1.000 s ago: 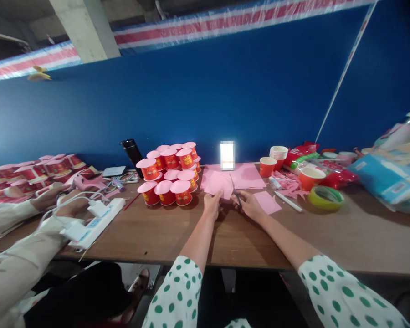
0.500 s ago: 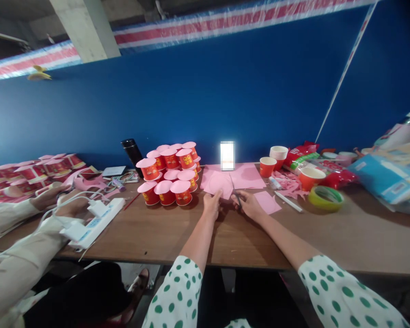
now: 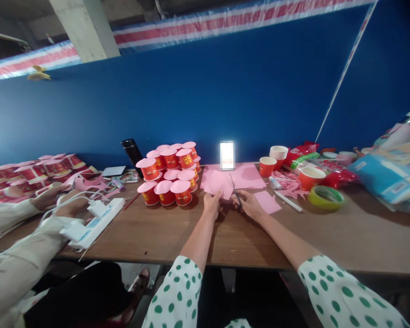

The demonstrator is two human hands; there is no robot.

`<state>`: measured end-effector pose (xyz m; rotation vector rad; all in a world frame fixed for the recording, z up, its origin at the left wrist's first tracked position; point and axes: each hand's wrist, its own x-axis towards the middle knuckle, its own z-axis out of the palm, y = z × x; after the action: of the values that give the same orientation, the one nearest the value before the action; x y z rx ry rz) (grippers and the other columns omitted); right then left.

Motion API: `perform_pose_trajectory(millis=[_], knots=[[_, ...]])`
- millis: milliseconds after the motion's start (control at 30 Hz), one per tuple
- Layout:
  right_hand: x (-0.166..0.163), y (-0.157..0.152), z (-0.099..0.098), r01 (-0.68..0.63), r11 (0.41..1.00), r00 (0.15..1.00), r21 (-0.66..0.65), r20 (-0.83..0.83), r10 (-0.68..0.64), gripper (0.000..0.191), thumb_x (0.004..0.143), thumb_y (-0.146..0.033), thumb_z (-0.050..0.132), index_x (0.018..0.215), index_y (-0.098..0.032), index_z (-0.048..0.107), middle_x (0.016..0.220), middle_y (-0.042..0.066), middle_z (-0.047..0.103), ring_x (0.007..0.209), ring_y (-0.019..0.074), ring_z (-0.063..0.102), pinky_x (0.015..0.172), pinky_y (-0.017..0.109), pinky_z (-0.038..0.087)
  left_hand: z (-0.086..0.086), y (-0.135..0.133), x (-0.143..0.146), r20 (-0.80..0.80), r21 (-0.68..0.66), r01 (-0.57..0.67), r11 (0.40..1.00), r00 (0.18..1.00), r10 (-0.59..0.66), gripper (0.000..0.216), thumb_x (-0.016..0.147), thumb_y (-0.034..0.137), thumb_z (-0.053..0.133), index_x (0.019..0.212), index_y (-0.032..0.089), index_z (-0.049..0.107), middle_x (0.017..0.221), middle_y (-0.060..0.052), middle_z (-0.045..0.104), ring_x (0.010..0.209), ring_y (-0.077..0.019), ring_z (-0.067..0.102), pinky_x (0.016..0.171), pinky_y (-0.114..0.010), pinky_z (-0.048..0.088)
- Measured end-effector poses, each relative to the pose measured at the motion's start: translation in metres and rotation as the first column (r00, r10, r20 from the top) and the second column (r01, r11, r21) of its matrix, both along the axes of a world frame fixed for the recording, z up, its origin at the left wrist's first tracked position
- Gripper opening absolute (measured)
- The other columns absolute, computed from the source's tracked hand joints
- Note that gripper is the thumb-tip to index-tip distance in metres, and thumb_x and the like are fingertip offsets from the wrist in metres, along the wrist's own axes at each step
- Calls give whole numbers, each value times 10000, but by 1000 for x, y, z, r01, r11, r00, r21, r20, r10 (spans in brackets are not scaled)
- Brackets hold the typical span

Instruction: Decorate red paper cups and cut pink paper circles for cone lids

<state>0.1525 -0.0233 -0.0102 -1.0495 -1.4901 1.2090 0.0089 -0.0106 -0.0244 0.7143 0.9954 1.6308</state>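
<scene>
My left hand (image 3: 212, 205) pinches the near edge of a piece of pink paper (image 3: 220, 183) that has a round outline on it. In my right hand (image 3: 249, 205) is a pair of dark scissors (image 3: 238, 198), its blades pointing away from me at the right side of that paper. Whether the blades are parted I cannot make out. Behind the held piece lie larger pink sheets (image 3: 251, 175) flat on the table. A small pink offcut (image 3: 268, 202) rests just right of my right hand.
Red paper cups (image 3: 164, 197) with pink discs on top stand stacked to the left. Further left, a co-worker's hands (image 3: 70, 202) are near a white power strip (image 3: 100, 221). On the right are more cups (image 3: 268, 167), pink scraps, a white pen (image 3: 289, 202) and yellow-green tape (image 3: 325, 199).
My hands, the pink paper and the scissors hold almost the same place. Only a very slight shift of the scissors shows.
</scene>
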Motion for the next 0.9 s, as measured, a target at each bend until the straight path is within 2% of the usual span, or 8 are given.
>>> perform_pose_trajectory(millis=[533,900], knots=[[-1,1,0,13,1000,1000,-1,2,-13,410,703,-496,639,954,-172,632,579,-30,576,457,95,528,354,168,355,3,0,2,26,36,-16,999,1000,15,433,524,387,796,813,105,640,573,-17,610,482,-115,555,464,-224,402],[-1,0,1,10,1000,1000,-6,3,-10,416,702,-491,646,959,-164,632,573,-33,562,460,89,516,354,161,347,4,-1,1,37,35,-13,999,999,12,404,533,364,802,792,103,636,546,-4,595,450,-100,531,462,-224,404]])
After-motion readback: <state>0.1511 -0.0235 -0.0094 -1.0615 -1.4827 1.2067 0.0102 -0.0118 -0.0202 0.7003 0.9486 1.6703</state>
